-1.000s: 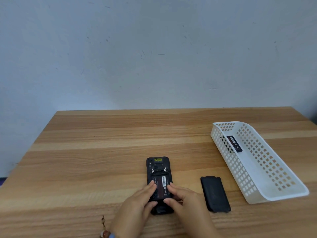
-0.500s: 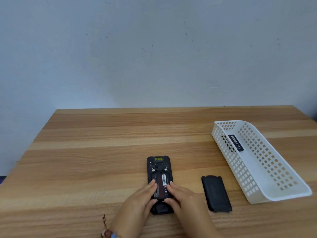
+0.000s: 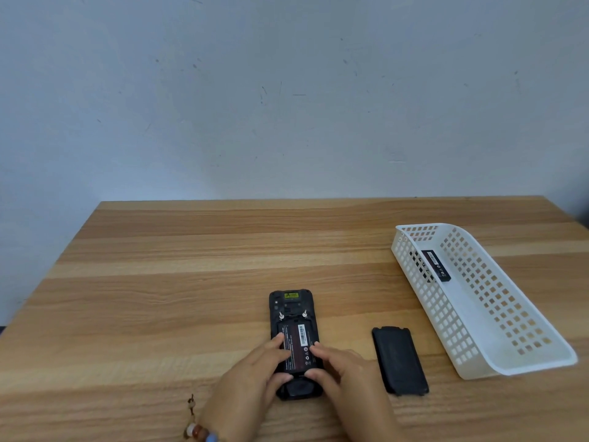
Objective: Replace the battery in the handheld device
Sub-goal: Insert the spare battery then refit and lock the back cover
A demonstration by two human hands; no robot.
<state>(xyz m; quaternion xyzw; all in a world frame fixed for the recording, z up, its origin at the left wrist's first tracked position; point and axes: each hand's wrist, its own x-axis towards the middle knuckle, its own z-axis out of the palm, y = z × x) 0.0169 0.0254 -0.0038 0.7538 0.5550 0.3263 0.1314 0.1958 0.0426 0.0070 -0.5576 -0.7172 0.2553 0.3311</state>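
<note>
Right of the device (image 3: 294,342) lies its loose black cover (image 3: 400,360), and farther right a white basket (image 3: 510,355) holds 1 spare battery (image 3: 436,265). The wooden table (image 3: 159,298) stands against a pale wall (image 3: 287,90). The device lies back-up (yellow label at the far end), its long axis pointing away. The left hand (image 3: 245,384) and right hand (image 3: 347,378) press fingertips on the seated battery (image 3: 298,344), fingers close together.
</note>
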